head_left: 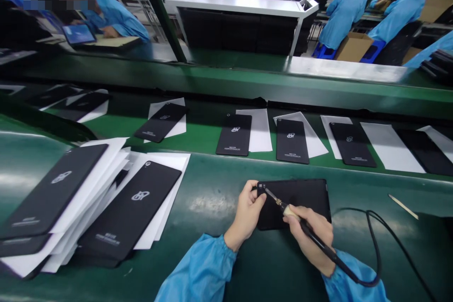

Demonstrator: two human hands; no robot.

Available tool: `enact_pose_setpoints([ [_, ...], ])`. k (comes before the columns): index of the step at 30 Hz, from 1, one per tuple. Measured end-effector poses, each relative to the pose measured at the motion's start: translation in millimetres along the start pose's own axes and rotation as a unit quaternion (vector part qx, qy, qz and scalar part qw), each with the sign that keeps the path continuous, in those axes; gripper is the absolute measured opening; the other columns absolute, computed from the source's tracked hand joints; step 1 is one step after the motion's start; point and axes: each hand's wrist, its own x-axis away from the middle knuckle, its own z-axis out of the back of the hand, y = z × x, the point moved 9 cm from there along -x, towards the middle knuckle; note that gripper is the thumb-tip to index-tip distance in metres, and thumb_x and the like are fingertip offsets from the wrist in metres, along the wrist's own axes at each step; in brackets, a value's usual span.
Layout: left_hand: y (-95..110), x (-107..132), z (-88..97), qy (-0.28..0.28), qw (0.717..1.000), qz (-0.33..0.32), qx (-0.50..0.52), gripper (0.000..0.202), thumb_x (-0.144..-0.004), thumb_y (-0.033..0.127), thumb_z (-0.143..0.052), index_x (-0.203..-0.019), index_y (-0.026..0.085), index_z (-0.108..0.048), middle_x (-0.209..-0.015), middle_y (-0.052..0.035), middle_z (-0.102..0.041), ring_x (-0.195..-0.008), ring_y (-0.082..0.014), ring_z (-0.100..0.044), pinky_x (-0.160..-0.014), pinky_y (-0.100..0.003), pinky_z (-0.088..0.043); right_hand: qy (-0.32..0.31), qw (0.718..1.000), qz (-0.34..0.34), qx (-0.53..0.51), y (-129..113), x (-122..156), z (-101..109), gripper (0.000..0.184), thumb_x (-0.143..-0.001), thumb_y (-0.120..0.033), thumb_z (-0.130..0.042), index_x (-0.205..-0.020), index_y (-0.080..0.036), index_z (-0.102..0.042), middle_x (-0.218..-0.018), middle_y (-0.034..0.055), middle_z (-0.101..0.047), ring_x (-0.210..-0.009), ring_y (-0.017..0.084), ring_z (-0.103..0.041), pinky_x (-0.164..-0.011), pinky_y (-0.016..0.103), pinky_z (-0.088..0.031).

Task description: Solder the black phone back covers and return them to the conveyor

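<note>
The black tablet (304,196) lies flat on the green desk (212,207), its long axis running 9 to 3 o'clock. The left hand (247,212) pinches its 9 o'clock edge. The right hand (313,240) grips a soldering iron (279,204), whose tip points to 10 o'clock onto the tablet's corner. Stacked tablets (130,212) lie well apart at 9 o'clock.

One tablet (304,200) under the fingers (253,200), one soldering iron (279,204) in them, two tablets (129,207) left, at least six beyond.

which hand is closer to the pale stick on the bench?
Right. The right hand, gripping the soldering iron, sits left of the pale stick, with the black cable between them. The left hand is farther left, gripping a corner of the black panel.
</note>
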Motion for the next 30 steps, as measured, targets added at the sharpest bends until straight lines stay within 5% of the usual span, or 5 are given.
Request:
enact_pose_setpoints([
  [4,1.0,0.3,-1.1,0.0,1.0,0.003,0.006,0.033,-0.077,0.033,-0.077,-0.095,0.021,-0.052,-0.073,0.0014,-0.07,-0.063,-0.0145,-0.067,-0.061,-0.023,-0.049,-0.013,1.0,0.013,-0.019,-1.6,-14.3,11.8,0.016,-0.086,-0.021,-0.067,-0.101,-0.023,-0.073,-0.083,0.0035,-0.076,-0.075,0.021,-0.075,-0.072,0.031,-0.062],
  [11,4.5,0.7,-3.6,-0.006,1.0,-0.004,0.007,0.029,-0.079,0.03,-0.074,-0.096,0.021,-0.053,-0.073,0.0012,-0.07,-0.062,-0.0141,-0.066,-0.06,-0.023,-0.049,-0.12,0.986,0.018,-0.11,-3.6,-28.9,-1.8,0.02,-0.088,-0.013,-0.066,-0.104,-0.021,-0.072,-0.096,0.0067,-0.075,-0.086,0.021,-0.073,-0.076,0.031,-0.06],
  [25,5.6,0.1,-3.3,-0.006,1.0,-0.007,0.0,0.024,-0.081,0.024,-0.07,-0.096,0.02,-0.051,-0.074,0.001,-0.071,-0.062,-0.0122,-0.065,-0.061,-0.022,-0.048,-0.154,0.98,0.025,-0.121,-2.6,-31.5,-13.3,0.022,-0.089,-0.013,-0.065,-0.109,-0.021,-0.071,-0.1,0.0064,-0.074,-0.092,0.02,-0.071,-0.083,0.031,-0.059],
  [30,3.9,0.6,-1.6,0.007,1.0,0.004,0.006,0.028,-0.08,0.027,-0.073,-0.096,0.02,-0.051,-0.071,0.0023,-0.071,-0.058,-0.0107,-0.063,-0.058,-0.02,-0.047,-0.11,0.987,0.029,-0.117,3.0,-34.1,11.7,0.025,-0.09,-0.017,-0.066,-0.114,-0.023,-0.07,-0.102,0.0063,-0.074,-0.091,0.022,-0.073,-0.08,0.032,-0.06],
])
